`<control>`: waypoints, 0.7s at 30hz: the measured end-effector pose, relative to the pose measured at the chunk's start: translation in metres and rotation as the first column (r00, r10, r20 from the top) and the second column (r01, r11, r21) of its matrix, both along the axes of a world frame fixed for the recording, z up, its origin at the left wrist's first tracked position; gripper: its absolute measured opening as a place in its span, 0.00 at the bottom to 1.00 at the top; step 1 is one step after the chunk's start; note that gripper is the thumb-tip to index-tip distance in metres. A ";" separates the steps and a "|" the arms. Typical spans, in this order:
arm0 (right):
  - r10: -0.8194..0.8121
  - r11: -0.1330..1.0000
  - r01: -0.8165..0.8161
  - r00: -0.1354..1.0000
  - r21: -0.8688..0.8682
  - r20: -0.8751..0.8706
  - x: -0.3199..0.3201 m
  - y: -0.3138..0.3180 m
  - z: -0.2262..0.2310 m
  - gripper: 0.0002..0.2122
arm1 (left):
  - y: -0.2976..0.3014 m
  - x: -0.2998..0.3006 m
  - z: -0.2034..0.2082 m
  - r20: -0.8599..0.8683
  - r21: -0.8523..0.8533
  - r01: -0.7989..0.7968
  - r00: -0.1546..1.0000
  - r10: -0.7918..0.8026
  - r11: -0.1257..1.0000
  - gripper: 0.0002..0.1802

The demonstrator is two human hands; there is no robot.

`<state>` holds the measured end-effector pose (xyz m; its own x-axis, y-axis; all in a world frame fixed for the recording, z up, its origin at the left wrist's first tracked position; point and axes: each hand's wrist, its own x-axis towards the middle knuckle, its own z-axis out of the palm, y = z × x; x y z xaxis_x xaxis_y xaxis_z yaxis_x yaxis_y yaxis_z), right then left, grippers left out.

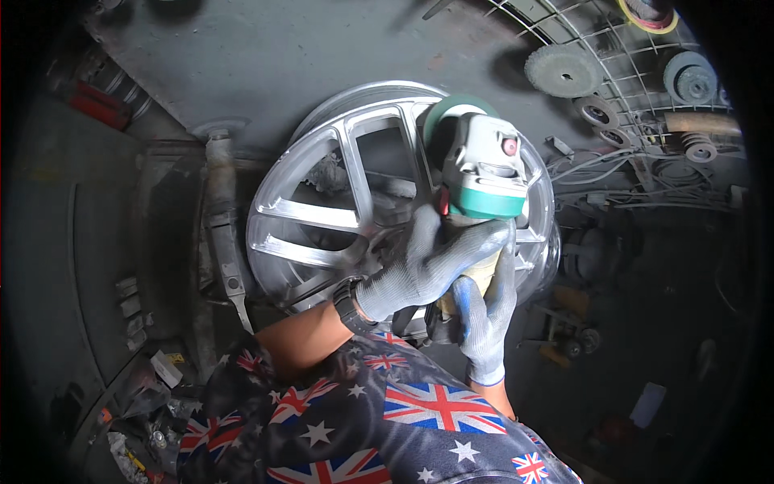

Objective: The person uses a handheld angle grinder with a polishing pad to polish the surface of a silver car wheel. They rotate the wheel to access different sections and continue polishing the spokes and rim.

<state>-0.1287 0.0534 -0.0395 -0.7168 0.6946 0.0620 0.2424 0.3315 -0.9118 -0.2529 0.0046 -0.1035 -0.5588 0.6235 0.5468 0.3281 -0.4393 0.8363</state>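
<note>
An angle grinder (pixel 488 165) with a pale metal head and a green collar is gripped in both of my gloved hands. My left hand (pixel 415 266), with a black watch at the wrist, wraps round its body just behind the collar. Lower down, my right hand (pixel 488 319) closes on the beige rear part. The grinder's green disc (pixel 458 109) lies over the upper right of a silver spoked alloy wheel (pixel 355 161); whether it touches the metal is hidden behind the head. Bright shiny patches show on the wheel's left spokes.
A wire rack (pixel 621 56) at the upper right carries several abrasive discs (pixel 564 70). Cables (pixel 601 165) lie coiled below it. Left of the wheel stands a metal post (pixel 222 202). Cluttered bags and small parts (pixel 145 403) fill the lower left.
</note>
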 end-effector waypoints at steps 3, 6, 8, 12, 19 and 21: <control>0.007 0.998 -0.009 0.999 -0.061 -0.034 -0.006 -0.004 0.005 0.40 | -0.002 -0.001 -0.016 -0.132 -0.102 -0.051 0.991 0.037 0.994 0.20; 0.123 0.992 -0.123 0.992 -0.006 -0.002 -0.011 -0.002 0.005 0.40 | -0.004 0.007 -0.014 0.467 -0.064 0.200 0.872 -0.147 0.978 0.19; 0.119 0.992 -0.119 0.993 -0.038 -0.019 -0.011 -0.001 0.006 0.40 | -0.002 0.007 -0.008 0.646 0.041 0.229 0.737 -0.201 0.973 0.20; 0.034 0.999 -0.035 0.999 -0.041 -0.007 -0.001 0.007 0.005 0.40 | 0.007 0.008 -0.019 0.001 -0.083 0.005 1.000 -0.005 0.997 0.19; -0.177 0.973 0.174 0.984 -0.154 -0.002 0.013 0.001 0.001 0.39 | 0.022 -0.006 0.027 0.423 0.041 0.399 0.824 -0.377 0.916 0.19; -0.148 0.972 0.132 0.986 -0.195 -0.069 0.005 -0.002 0.004 0.39 | 0.017 -0.001 0.007 0.083 -0.006 0.220 0.972 -0.219 0.975 0.20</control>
